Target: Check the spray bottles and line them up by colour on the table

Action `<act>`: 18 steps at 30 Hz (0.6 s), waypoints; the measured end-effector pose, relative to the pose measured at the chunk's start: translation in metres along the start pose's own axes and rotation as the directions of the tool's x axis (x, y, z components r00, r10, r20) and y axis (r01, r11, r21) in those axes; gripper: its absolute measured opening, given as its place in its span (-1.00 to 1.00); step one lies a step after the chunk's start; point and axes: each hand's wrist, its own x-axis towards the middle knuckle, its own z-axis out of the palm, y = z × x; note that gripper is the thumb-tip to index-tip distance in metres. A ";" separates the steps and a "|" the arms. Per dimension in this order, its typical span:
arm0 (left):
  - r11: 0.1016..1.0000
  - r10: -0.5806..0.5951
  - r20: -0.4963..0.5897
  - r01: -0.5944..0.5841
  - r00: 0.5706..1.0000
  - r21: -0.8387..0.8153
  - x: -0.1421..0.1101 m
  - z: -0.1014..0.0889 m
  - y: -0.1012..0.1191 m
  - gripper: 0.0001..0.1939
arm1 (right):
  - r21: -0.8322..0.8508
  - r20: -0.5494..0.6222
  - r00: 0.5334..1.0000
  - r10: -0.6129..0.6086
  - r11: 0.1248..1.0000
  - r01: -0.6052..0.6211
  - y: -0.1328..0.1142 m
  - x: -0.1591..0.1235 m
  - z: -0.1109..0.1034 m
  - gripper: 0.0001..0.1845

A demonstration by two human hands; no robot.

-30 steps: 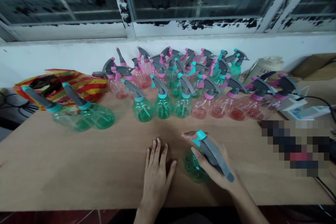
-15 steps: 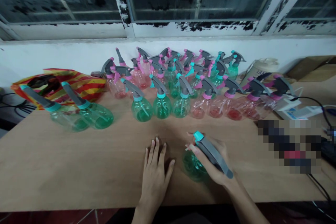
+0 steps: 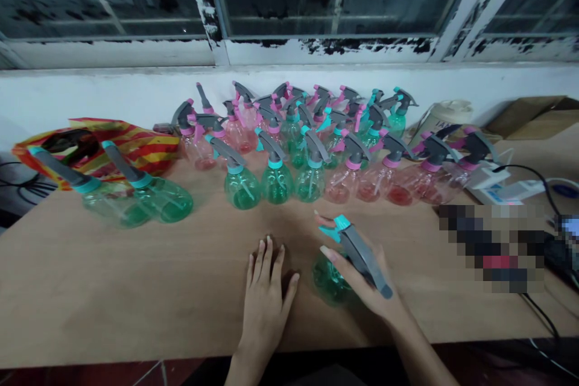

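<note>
My right hand (image 3: 366,280) grips a green spray bottle (image 3: 330,280) by its grey and teal trigger head (image 3: 362,253), fingers wrapped round the neck. The bottle stands on the wooden table (image 3: 136,289) near the front edge. My left hand (image 3: 266,295) lies flat on the table just left of the bottle, fingers stretched out and holding nothing.
Several green and pink spray bottles (image 3: 312,139) crowd the back of the table under the window. Two green bottles (image 3: 136,196) stand apart at the left, before a red and yellow striped bag (image 3: 131,142). A white power strip (image 3: 493,184) and cables lie at the right.
My right hand and the bottle shifted slightly up and left. The left hand stayed flat in place.
</note>
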 end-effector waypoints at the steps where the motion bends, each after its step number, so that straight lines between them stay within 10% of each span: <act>1: 1.000 -0.002 0.003 0.002 1.000 0.001 0.000 0.000 0.000 -0.52 | -0.002 0.002 1.000 0.002 1.000 -0.002 0.000 0.000 0.000 -0.62; 18: 1.000 -0.011 0.017 0.011 1.000 -0.011 0.001 -0.001 0.002 -0.52 | 0.040 0.048 0.998 0.038 0.998 -0.040 -0.002 0.001 -0.003 -0.52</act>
